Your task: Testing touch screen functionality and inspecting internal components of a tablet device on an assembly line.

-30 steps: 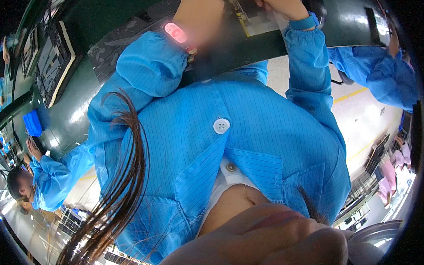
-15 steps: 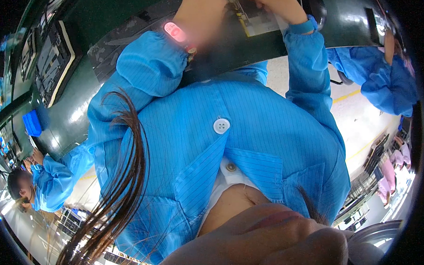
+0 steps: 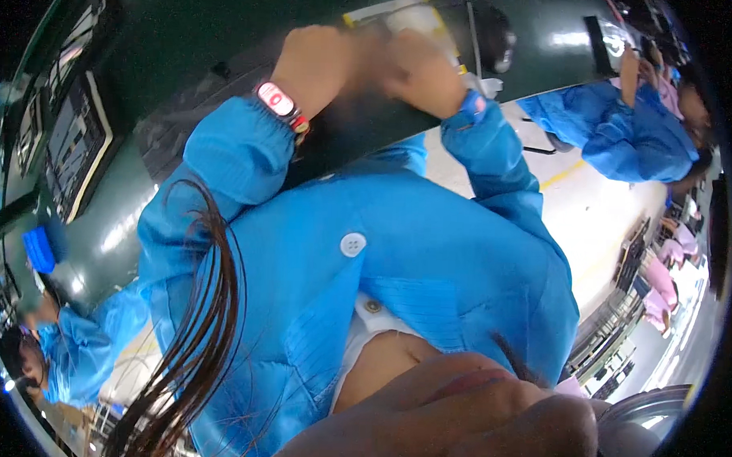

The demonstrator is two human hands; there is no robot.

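My left hand (image 3: 311, 67), with a lit watch (image 3: 275, 99) on its wrist, is over the dark green table. Close beside it is my right hand (image 3: 429, 74), which wears a blue wrist band (image 3: 473, 105). The fingers of both hands point toward each other and are smeared, so whether they hold anything is hidden. Just beyond the hands lies a pale sheet with yellow edging (image 3: 418, 19), partly covered by my right hand. A dark translucent mat (image 3: 172, 133) spreads out beside my left forearm.
A dark rounded object (image 3: 495, 40) stands to the right of the sheet, by a thin cable (image 3: 472, 27). Black framed panels (image 3: 77, 150) and a small blue box (image 3: 39, 249) are at the left. Co-workers in blue sit on both sides, one sleeve (image 3: 627, 141) at the right.
Both hands have come nearer to me and closer together. My right hand has moved left, away from the middle of the sheet. The whole view has shifted somewhat.
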